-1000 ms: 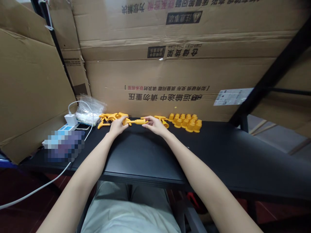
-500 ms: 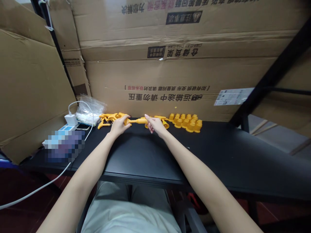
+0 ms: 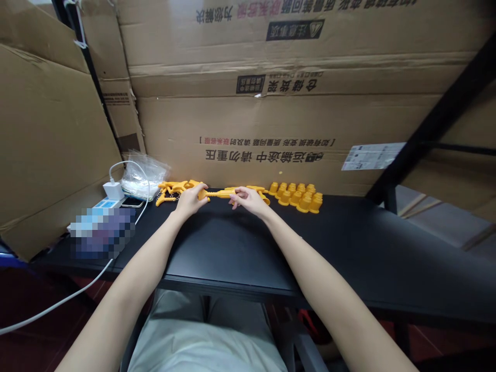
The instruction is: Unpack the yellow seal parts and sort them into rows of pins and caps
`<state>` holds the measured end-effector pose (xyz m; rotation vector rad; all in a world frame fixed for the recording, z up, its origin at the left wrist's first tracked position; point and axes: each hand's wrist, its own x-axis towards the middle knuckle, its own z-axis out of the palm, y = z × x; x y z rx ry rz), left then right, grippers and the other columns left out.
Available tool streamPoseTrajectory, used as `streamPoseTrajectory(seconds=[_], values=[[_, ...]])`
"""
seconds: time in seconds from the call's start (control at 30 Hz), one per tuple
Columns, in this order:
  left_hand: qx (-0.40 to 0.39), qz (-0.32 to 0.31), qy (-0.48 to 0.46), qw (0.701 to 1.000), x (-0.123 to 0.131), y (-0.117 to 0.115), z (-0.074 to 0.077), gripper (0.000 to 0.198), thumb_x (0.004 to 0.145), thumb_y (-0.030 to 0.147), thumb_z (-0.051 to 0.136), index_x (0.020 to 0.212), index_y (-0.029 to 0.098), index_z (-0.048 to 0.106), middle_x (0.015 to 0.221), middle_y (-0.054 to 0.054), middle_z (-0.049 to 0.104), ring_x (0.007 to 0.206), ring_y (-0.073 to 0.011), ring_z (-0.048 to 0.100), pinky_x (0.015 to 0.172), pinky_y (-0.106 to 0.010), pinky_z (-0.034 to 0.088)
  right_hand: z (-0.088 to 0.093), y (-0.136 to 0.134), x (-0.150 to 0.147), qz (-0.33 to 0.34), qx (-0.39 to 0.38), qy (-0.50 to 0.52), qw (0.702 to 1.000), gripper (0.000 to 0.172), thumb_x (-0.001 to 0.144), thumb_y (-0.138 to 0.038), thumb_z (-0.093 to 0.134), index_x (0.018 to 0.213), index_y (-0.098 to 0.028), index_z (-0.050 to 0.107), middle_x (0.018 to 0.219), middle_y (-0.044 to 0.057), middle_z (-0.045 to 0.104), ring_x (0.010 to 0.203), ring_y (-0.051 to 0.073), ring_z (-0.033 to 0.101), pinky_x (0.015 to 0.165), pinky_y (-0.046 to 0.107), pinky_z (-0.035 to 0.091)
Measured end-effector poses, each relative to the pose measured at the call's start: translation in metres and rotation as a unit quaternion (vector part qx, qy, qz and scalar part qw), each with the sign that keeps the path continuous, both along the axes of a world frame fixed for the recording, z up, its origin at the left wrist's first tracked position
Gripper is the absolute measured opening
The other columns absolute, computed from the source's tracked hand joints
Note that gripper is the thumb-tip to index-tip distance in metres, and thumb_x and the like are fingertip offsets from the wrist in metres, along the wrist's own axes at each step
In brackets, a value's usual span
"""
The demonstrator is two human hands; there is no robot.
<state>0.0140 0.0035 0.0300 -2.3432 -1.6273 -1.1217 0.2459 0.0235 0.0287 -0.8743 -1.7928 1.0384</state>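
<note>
A slim yellow plastic rod with a thicker sleeve on its right part lies level between my hands, near the back of the black table. My left hand is closed around a wider yellow piece at the rod's left end. On the thicker part, my right hand grips with thumb and fingers bent. Left of my left hand lie yellow hooked pieces with small chains. Behind my right hand are more yellow parts, partly hidden by it. Several yellow stepped cups stand in rows to the right.
A tall cardboard sheet closes off the back of the black table. At left are a clear plastic bag, a white charger on a power strip, a phone and a trailing white cable.
My right hand's fingers have shifted on the rod: the index finger, stretched up before, is now bent down. My left hand stays in place.
</note>
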Motion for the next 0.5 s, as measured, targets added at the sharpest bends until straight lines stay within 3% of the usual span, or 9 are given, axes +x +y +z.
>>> streamPoseTrajectory(seconds=[0.27,0.5], values=[[0.008,-0.008,0.001,1.000,0.002,-0.002,0.001,0.033,0.075,0.021,0.066,0.107,0.023,0.061,0.094,-0.002,0.071,0.082,-0.0186,0.065,0.076,-0.028,0.048,0.011,-0.016,-0.009,-0.041,-0.030,0.004,0.999,0.055,0.068,-0.071,0.063,0.065,-0.016,0.056,0.048,0.000,0.059,0.034,0.009,0.050,0.039,0.022,0.038],[0.000,-0.003,0.004,1.000,0.000,-0.003,0.002,0.033,0.076,0.023,0.064,0.108,0.024,0.059,0.088,-0.002,0.069,0.080,-0.0186,0.065,0.074,-0.028,0.047,0.015,-0.023,-0.020,-0.098,-0.077,0.006,0.992,0.055,0.073,-0.068,0.060,0.059,-0.016,0.053,0.040,-0.001,0.052,0.029,0.006,0.042,0.033,0.020,0.030]])
